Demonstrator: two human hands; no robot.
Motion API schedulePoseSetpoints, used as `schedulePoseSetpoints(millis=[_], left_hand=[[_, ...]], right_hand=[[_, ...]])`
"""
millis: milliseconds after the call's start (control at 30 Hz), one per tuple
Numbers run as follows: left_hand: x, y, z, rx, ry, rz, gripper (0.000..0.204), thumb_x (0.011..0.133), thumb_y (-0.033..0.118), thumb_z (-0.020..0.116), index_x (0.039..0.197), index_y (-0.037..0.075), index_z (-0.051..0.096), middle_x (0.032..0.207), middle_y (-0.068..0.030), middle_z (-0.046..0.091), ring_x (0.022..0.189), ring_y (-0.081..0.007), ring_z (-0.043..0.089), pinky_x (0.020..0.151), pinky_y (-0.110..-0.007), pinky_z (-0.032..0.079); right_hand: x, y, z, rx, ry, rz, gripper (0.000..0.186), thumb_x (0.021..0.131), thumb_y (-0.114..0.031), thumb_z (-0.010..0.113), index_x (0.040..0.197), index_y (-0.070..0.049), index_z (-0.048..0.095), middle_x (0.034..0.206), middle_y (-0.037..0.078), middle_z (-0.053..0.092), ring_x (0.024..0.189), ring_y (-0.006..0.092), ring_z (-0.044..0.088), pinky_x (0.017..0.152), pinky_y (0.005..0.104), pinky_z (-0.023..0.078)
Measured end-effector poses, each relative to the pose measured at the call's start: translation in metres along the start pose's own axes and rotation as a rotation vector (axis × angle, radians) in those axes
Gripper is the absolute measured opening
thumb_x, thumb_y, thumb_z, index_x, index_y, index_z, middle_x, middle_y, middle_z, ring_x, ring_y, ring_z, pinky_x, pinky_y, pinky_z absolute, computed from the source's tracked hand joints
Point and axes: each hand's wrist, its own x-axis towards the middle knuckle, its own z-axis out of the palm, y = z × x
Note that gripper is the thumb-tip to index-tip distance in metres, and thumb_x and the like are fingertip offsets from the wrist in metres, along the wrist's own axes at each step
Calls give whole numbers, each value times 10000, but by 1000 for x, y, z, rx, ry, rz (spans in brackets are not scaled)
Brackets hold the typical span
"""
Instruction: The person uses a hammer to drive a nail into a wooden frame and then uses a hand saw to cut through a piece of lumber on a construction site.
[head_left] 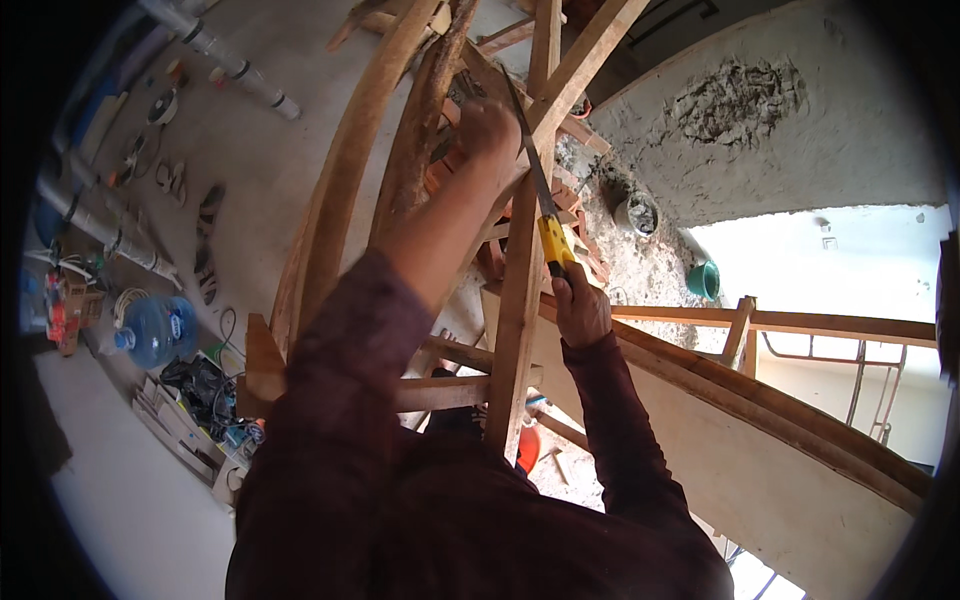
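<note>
My right hand (582, 308) is closed round the yellow and black handle of a hand saw (541, 185). Its narrow blade points away from me and lies along the crossing wooden beams. Ahead and to the left, my left hand (488, 132) is curled into a closed grip on a slanting wooden board (486, 72), close beside the blade. Its fingertips are hidden. An upright wooden beam (516, 300) runs toward me below the saw, and a diagonal beam (590, 62) crosses it near the blade.
Long curved timbers (345, 170) stand left of my arm. A plank-topped board (740, 400) spans the right side. Farther off are a bucket (637, 214), a green basin (704, 281) and scattered bricks. A blue water jug (157, 330) and white pipes (235, 65) are at left.
</note>
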Motion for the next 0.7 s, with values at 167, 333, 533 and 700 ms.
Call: schedulePoseSetpoints(millis=[167,333,533,700], left_hand=[[50,-124,20,554,-32,56,636,964,466,353,1208,-75,581,1140,-310,618,1081,-388,615,922,-450,479],[72,-164,14,404,-319,116,827,908,733,211,1266,99,602,1150,-160,666,1087,-391,602,902,-455,444],[80,-178,23,792,-432,278,931,839,822,218,1147,74,679,1142,-181,662,1101,-355,607,908,-439,440],[64,-171,31,649,-451,17,1000,782,874,266,1046,13,700,1171,-219,641,1113,-351,608,923,-441,438]], right_hand=[[-4,3,-9,-48,-2,-27,411,952,-345,520,1261,-74,523,738,203,655,672,397,648,588,475,494],[-11,-2,-10,-148,-44,-46,415,942,-374,539,1214,-60,542,768,152,662,699,372,648,604,464,496],[-11,3,2,-368,-117,-37,396,891,-335,607,1171,-60,559,803,164,663,745,383,643,622,471,493],[-26,1,-6,-261,-125,20,379,888,-296,610,1167,-44,557,818,169,665,739,386,644,627,472,498]])
